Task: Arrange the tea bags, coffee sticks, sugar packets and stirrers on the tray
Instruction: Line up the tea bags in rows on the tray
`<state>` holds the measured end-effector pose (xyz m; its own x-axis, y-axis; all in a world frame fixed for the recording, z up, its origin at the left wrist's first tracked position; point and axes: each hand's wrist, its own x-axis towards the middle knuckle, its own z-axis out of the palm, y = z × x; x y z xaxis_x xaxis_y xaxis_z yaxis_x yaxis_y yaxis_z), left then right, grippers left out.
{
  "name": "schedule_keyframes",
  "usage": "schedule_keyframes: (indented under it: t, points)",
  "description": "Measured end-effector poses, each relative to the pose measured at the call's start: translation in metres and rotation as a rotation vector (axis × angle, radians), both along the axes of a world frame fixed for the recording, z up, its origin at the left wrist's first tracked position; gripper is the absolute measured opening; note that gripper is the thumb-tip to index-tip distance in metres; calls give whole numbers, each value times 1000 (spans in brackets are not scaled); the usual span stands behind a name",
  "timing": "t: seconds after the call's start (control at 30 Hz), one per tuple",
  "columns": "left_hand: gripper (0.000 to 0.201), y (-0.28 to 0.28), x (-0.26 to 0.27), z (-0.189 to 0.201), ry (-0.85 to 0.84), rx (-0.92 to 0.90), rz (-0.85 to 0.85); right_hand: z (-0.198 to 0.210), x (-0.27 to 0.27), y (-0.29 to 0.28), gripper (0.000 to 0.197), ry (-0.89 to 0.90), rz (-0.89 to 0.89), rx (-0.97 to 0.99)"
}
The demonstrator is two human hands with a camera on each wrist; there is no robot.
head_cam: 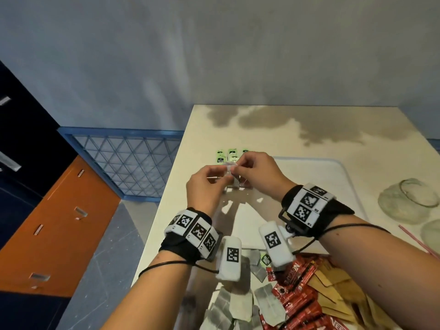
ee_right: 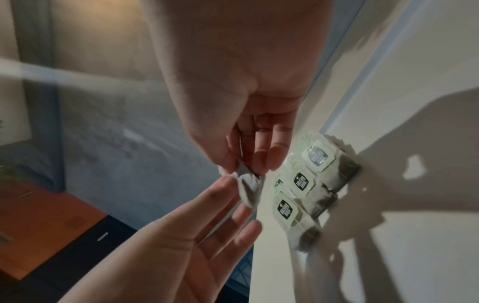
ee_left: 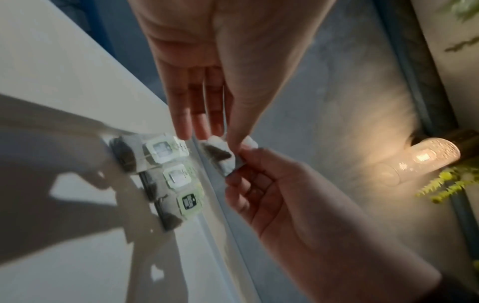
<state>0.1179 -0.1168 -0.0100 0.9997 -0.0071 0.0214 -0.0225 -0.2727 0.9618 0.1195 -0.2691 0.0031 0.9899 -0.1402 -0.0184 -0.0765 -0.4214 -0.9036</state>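
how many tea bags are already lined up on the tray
3 lie in a row at the tray's far left corner: the end one, the middle one, the other end. A fourth tea bag is pinched between both hands, not yet placed. The hands may hide more.

Dim room, hard hand shadows, blurred wrist views, fisheye edges

Beside the smooth matt white tray, thin crinkly paper tea bags carry glossy green tags, the red coffee sticks look shiny foil, the sugar packets matt brown paper — the bowl clear glass.
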Motion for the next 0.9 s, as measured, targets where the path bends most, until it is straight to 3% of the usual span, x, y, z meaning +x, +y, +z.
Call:
schedule_keyframes:
  t: [0.13,0.23,0.3,0.4,0.57,0.67,0.9]
  points:
    - [27,-11,-4,4,35,15,-30,13,-11,0,6,-28,45,71]
    - [10,-11,-5,3,101,-121,-25,9,-15,-6,10,-50,16,58]
    - [11,-11,-8,-1,180,-197,-40,2,-18,-12,15,-57,-36,-4]
    - [11,-8,-14,-11,279,-203,-115,-9,-22,-17,9,74,21,34]
    - [14,16,4,-33,175,228,-159,-31,-19,-22,12,297,116,8]
    - [24,24,21,-30,80,457,-164,-40,-10,-19,18,241,48,-124]
    - [33,14,61,-28,170,692,-293,-50,17,-3,16,154,-71,-169]
